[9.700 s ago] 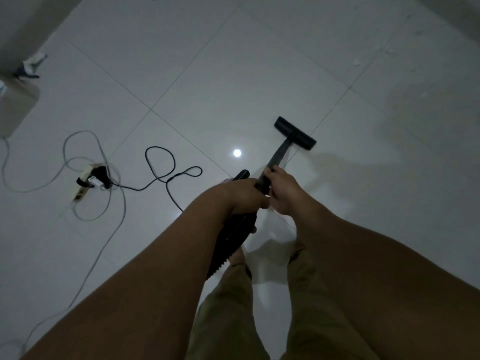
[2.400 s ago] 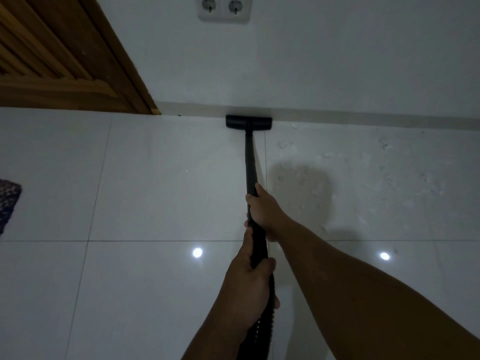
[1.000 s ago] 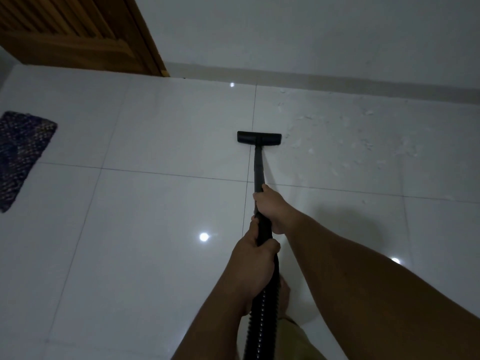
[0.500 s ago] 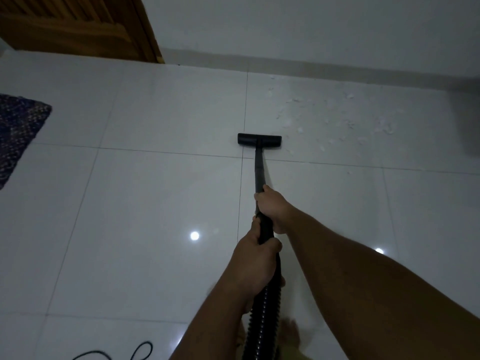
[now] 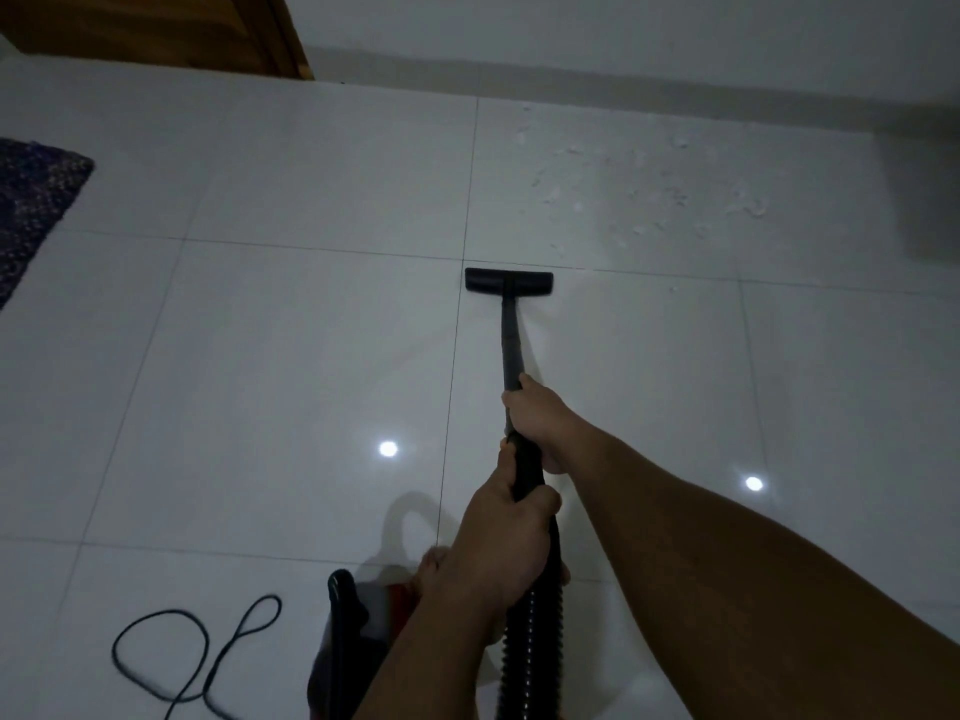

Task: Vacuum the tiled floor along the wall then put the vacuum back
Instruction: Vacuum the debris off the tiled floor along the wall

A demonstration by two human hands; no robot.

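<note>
The black vacuum wand (image 5: pixel 511 345) runs from my hands to its flat black nozzle (image 5: pixel 508 281), which sits on the white tiled floor (image 5: pixel 291 356) at a grout line, well short of the wall (image 5: pixel 623 28). My right hand (image 5: pixel 537 415) grips the wand higher up; my left hand (image 5: pixel 506 543) grips it just above the ribbed hose (image 5: pixel 530 652). Scattered white debris (image 5: pixel 649 179) lies on the tile between nozzle and wall, to the right. The vacuum body (image 5: pixel 358 631), dark with a red part, stands at the bottom by my foot.
A looped black power cord (image 5: pixel 192 652) lies on the floor at bottom left. A dark woven mat (image 5: pixel 31 200) lies at the left edge. A wooden door (image 5: pixel 156 28) stands at top left. The baseboard (image 5: pixel 571 83) runs along the wall.
The nozzle has been pulled back from the wall toward me over the last seconds. The vacuum body and more of the cord have come into view at the bottom. Both hands keep their grip.
</note>
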